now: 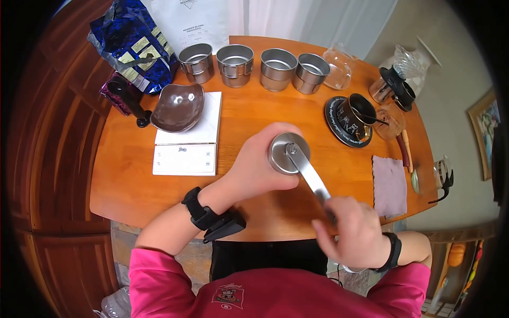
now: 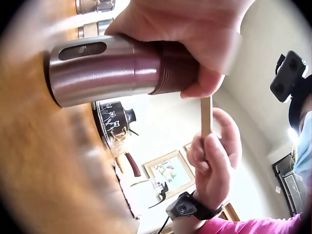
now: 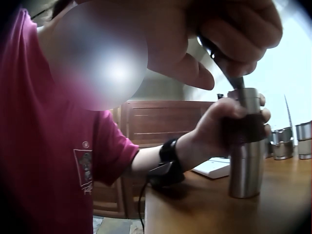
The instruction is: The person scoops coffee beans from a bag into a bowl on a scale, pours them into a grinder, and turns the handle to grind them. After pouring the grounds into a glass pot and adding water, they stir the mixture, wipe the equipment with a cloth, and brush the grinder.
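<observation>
My left hand [image 1: 260, 161] grips a steel hand coffee grinder [image 2: 107, 70] round its dark middle band. The grinder stands upright on the wooden table, with a small window slot in its lower body. From its round steel lid [image 1: 281, 155] a flat crank handle [image 1: 312, 176] reaches toward my right side. My right hand [image 1: 356, 233] holds the crank's outer end, its fingers curled round it; the knob is hidden in those fingers. In the right wrist view the grinder body [image 3: 246, 170] shows below my left hand.
Left of the grinder, a brown bowl [image 1: 179, 107] sits on a white scale [image 1: 185, 160]. Several steel cups [image 1: 235, 66] line the back. To the right are a black cup [image 1: 354, 117] on a saucer, a pink cloth [image 1: 389, 185] and a French-press-like vessel [image 1: 380, 89].
</observation>
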Available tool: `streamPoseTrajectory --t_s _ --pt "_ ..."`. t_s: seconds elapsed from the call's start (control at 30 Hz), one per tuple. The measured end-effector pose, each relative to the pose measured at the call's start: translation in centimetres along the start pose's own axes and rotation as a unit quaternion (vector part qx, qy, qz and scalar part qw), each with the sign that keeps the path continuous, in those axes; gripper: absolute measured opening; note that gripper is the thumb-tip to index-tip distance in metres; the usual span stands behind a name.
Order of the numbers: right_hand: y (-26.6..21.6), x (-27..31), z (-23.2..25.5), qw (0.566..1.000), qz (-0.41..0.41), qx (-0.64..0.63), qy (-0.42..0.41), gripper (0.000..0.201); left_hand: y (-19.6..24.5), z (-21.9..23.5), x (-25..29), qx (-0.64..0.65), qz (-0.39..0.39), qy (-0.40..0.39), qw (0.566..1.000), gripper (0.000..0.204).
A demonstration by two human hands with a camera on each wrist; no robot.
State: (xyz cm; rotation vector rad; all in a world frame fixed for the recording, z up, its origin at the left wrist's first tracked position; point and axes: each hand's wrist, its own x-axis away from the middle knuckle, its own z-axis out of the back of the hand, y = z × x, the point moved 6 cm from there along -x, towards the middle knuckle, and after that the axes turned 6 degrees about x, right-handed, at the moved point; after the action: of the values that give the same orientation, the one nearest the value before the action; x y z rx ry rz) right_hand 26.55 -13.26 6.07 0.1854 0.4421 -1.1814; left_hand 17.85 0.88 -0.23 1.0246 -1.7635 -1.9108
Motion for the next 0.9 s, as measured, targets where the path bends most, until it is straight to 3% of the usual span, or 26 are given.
streamPoseTrajectory --t_s 0.13,0.23,0.33,0.47,0.5,0.53,0.67,0.73,0.87,0.9 --pt "-1.9 -0.1 -0.4 1.000 -0.011 0.014 -0.007 0.027 0.3 0.1 0.1 -0.002 -0.012 0.003 1.000 0.053" --pt "-4.1 -0.8 -1.5 0.986 0.030 -0.129 -0.097 0.019 0.2 0.0 0.2 -0.020 -0.034 0.005 0.999 0.052" --pt "-5.8 -2.1 -1.5 0.990 0.067 -0.106 -0.066 0.020 0.8 0.0 0.3 -0.038 -0.042 0.013 0.998 0.049" --pt "-7.5 -4.4 -1.5 0.989 0.136 0.044 -0.037 0.024 0.5 0.3 0.3 -0.010 -0.032 0.019 0.999 0.049" --pt "-7.8 -5.1 -1.4 0.985 0.147 0.087 -0.030 0.025 -0.2 0.6 0.3 0.021 0.001 0.035 0.999 0.048" --pt "-7.9 -5.9 -1.6 0.986 0.142 0.073 -0.044 0.023 -0.8 0.8 0.2 0.053 0.036 0.051 0.997 0.048" --pt "-8.2 -9.1 -2.3 0.984 0.166 0.047 -0.050 0.021 -0.6 0.7 0.0 0.050 0.022 0.039 0.998 0.049" --pt "-8.2 -10.2 -2.7 0.980 0.180 0.023 -0.077 0.022 -0.7 0.6 0.1 0.100 0.070 0.030 0.992 0.043" --pt "-7.6 -12.7 -3.4 0.964 0.214 -0.040 -0.153 0.029 -1.7 0.5 0.2 0.115 0.071 0.008 0.991 0.050" --pt "-7.3 -13.1 -3.8 0.964 0.215 -0.038 -0.154 0.029 -1.6 0.5 0.3 0.076 0.037 0.005 0.996 0.050"
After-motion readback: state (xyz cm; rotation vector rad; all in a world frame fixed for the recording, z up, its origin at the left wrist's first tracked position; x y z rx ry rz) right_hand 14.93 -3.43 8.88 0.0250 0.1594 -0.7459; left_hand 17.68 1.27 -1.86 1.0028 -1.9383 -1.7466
